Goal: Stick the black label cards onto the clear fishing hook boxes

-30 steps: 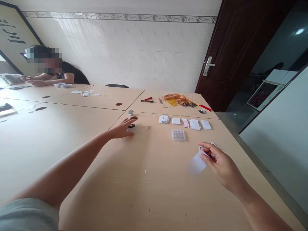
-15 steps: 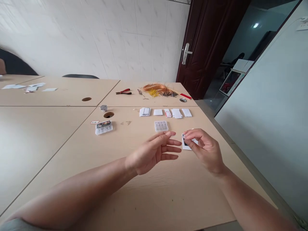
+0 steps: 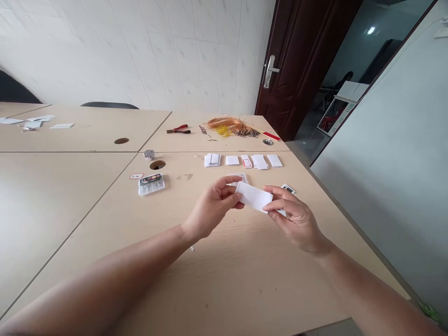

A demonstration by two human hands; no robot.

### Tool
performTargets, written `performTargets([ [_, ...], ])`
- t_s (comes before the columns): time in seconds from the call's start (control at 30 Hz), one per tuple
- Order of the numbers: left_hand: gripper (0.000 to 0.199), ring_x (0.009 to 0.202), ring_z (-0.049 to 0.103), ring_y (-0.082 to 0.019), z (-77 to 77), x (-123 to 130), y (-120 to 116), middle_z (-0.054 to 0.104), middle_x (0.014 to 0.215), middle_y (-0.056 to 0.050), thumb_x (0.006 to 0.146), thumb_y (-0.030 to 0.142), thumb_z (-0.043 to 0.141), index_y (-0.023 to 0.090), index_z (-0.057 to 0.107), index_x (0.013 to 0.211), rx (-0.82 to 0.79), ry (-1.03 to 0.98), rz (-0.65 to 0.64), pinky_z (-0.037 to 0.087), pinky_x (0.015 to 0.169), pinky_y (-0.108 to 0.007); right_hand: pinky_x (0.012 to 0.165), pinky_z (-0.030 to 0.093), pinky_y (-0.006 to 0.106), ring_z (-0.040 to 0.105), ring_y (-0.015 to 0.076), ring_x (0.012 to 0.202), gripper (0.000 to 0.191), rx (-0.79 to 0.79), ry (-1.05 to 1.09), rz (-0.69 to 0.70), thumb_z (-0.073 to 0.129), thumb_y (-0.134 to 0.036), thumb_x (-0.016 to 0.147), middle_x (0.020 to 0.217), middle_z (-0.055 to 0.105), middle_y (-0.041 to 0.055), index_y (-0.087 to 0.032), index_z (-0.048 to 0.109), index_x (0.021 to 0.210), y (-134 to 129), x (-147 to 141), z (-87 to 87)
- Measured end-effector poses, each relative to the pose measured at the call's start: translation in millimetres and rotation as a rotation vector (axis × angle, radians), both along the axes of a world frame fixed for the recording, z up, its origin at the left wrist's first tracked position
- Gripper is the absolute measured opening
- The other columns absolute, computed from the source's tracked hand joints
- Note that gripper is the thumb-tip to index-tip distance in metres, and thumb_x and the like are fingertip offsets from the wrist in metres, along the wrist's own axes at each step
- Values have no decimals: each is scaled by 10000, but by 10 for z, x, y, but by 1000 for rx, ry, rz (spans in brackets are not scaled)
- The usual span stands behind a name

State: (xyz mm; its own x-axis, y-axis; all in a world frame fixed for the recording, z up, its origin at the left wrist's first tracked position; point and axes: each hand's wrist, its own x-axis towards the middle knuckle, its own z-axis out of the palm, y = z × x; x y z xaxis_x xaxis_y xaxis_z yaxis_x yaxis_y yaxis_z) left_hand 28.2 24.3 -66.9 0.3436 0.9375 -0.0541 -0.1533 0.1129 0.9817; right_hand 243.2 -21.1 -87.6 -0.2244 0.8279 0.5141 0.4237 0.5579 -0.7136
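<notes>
A blank white paper card (image 3: 255, 197) is stretched between my two hands above the table. My left hand (image 3: 220, 201) pinches its left end between thumb and fingers. At the other end, my right hand (image 3: 292, 212) grips the card's right edge. Behind the card, a clear plastic case (image 3: 241, 178) is mostly covered. Just beyond my right fingers lies a small card with a dark print (image 3: 288, 188), partly hidden. Another white piece shows under my right hand, too covered to name.
Stacks of white cards (image 3: 259, 162) line up across the table. A second clear case (image 3: 151, 184) lies left, near a round table hole (image 3: 157, 164). Farther back are red-handled pliers (image 3: 178, 129), a copper-coloured wire bundle (image 3: 227, 123) and a silver round lid (image 3: 268, 142).
Both hands now hold a white card between them; my left hand was open before. Tiny white bits now lie on the table, and the dark-printed card shows beyond my right hand.
</notes>
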Motion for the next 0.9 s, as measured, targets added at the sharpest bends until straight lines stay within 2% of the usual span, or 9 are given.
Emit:
performTargets([
  [0.1,277,683,664,-136,-42,14,17,712,813,31,770,191,730,211,612,1019,15,64,35,538,757,-327,800,606,324,728,204,1067,192,-19,-4,-4,595,-203,943,1246,728,91,-276,760,878,28,-23,-16],
  [0.23,193,619,633,-102,-91,24,4,648,807,55,747,138,707,219,569,854,21,113,65,507,680,-288,799,609,351,743,219,1010,157,-47,20,-32,622,-256,930,1275,722,111,-267,762,858,41,-53,-44],
  [0.33,185,633,657,-119,-116,19,2,625,760,58,752,155,697,218,536,819,-11,104,55,522,703,-306,809,613,359,744,216,1000,131,-98,63,-55,631,-293,932,1291,721,117,-273,752,977,39,-58,-66],
  [0.47,251,712,682,-128,-150,18,12,633,842,46,757,234,728,219,481,802,-62,24,46,580,843,-372,868,623,376,746,207,1032,470,-206,144,-54,664,-382,924,1343,690,135,-281,573,1374,44,-67,-81],
  [0.53,299,738,691,-131,-171,26,8,630,856,40,747,272,764,215,473,788,-94,-1,25,586,887,-390,882,626,383,742,222,1068,590,-268,163,-35,703,-446,899,1309,707,138,-263,514,1427,53,-82,-87],
  [0.63,339,774,713,-149,-207,49,-20,627,841,35,745,328,797,208,481,773,-137,-8,-33,588,882,-382,865,628,405,753,217,986,512,-337,164,-33,645,-509,944,1126,762,107,-202,563,1346,69,-107,-118],
  [0.7,354,770,718,-155,-236,66,-43,631,807,34,748,351,807,207,485,767,-157,4,-76,585,847,-364,836,625,409,744,196,908,414,-370,146,-59,591,-484,994,1035,752,72,-169,608,1262,82,-112,-153],
  [0.8,361,725,696,-144,-290,85,-69,631,717,43,725,322,832,210,491,759,-178,46,-139,563,784,-323,788,616,377,717,171,859,317,-415,81,-108,596,-424,1009,1007,722,45,-157,650,1171,148,-78,-192],
  [0.9,328,684,671,-146,-345,91,-79,675,689,33,713,284,831,217,529,822,-208,98,-210,539,722,-311,771,609,359,701,164,857,272,-453,-32,-153,617,-388,1001,1037,711,46,-159,662,1141,371,22,-142],
])
